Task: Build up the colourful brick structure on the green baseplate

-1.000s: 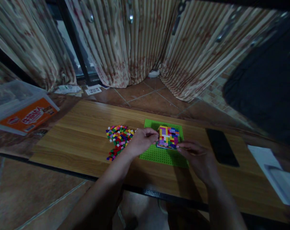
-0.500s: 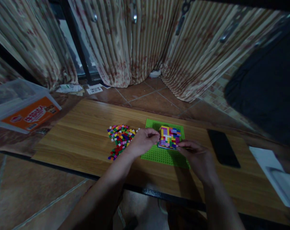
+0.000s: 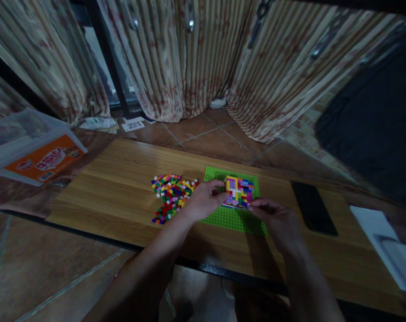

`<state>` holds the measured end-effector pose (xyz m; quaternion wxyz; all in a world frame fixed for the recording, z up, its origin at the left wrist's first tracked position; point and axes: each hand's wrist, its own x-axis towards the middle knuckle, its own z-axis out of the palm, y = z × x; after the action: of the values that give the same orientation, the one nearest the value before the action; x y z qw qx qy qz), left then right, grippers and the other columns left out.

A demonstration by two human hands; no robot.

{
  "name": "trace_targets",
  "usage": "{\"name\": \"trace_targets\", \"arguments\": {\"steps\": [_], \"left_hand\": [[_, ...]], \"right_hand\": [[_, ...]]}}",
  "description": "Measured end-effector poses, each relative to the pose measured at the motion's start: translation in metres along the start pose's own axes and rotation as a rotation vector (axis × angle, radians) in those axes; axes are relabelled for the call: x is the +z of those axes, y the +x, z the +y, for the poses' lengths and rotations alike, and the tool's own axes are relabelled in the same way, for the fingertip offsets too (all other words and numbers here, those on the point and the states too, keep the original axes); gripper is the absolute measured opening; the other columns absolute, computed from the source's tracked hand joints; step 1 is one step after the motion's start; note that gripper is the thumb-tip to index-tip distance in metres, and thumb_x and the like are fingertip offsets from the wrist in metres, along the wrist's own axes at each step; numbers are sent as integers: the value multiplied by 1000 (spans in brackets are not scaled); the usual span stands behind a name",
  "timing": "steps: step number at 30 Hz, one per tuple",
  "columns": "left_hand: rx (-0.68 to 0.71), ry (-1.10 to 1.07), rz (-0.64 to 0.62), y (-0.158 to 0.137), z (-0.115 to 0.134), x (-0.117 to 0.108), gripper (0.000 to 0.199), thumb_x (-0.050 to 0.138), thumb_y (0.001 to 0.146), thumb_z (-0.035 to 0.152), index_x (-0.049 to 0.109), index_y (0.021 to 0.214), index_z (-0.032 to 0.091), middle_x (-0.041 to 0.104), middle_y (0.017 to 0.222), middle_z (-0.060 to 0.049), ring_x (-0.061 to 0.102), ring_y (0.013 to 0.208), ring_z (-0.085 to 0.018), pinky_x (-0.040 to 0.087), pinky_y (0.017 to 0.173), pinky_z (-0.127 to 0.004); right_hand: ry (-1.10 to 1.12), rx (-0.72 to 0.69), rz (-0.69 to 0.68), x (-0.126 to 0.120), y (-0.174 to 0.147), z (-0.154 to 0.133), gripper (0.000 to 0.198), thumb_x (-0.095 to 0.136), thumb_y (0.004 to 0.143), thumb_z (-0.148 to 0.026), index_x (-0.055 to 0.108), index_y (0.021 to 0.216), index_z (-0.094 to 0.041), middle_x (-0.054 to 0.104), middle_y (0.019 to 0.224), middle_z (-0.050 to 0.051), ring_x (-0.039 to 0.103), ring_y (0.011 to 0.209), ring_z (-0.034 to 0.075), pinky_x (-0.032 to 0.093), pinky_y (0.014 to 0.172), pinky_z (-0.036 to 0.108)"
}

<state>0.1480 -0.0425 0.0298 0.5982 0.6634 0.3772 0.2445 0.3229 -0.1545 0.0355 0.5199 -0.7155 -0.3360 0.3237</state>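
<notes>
A low block of small multicoloured toy bricks (image 3: pixel 238 191) stands on a green studded baseplate (image 3: pixel 231 220). My left hand (image 3: pixel 205 200) is at the block's left side, with thumb and forefinger bent against its edge. At the near right corner, my right hand (image 3: pixel 275 219) has thumb and forefinger pinched together, touching or almost touching the block. Whatever lies between those right fingertips is too small to make out. Left of the baseplate is a loose pile of small coloured bricks (image 3: pixel 171 194), partly covered by my left hand and forearm.
The wooden tabletop (image 3: pixel 105 183) carries a black phone-like slab (image 3: pixel 313 208) on the right. White papers (image 3: pixel 373 228) lie at the right end. A clear plastic tub with an orange label (image 3: pixel 44 158) is beyond the left end. Striped curtains (image 3: pixel 203 58) hang behind.
My left thumb and forefinger have moved apart and closer to the block's left edge. My right hand stays at the near right corner with a slight shift of its fingers.
</notes>
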Motion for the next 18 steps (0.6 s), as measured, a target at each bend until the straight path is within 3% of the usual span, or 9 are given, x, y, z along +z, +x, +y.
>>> {"name": "trace_targets", "arguments": {"steps": [3,10,18], "left_hand": [[6,39,-16,-1,-2,4,49,63,77,35,61,122,14,68,74,-2,57,58,-13,43,53,-24],[59,140,43,-4,-2,11,31,60,79,34,72,104,18,72,76,-2,60,61,-15,46,55,-24],[75,166,67,-6,2,12,30,59,79,31,71,102,17,70,72,-2,58,58,-14,42,52,-22]], "right_hand": [[36,9,2,1,0,0,25,83,55,-36,72,70,-20,70,73,1,61,69,16,46,68,29],[56,39,36,4,-1,-2,23,83,51,-34,73,66,-20,71,68,2,62,65,17,47,64,29],[-34,8,53,1,-1,-2,26,83,51,-36,73,67,-19,71,67,3,63,63,17,48,61,30]]}}
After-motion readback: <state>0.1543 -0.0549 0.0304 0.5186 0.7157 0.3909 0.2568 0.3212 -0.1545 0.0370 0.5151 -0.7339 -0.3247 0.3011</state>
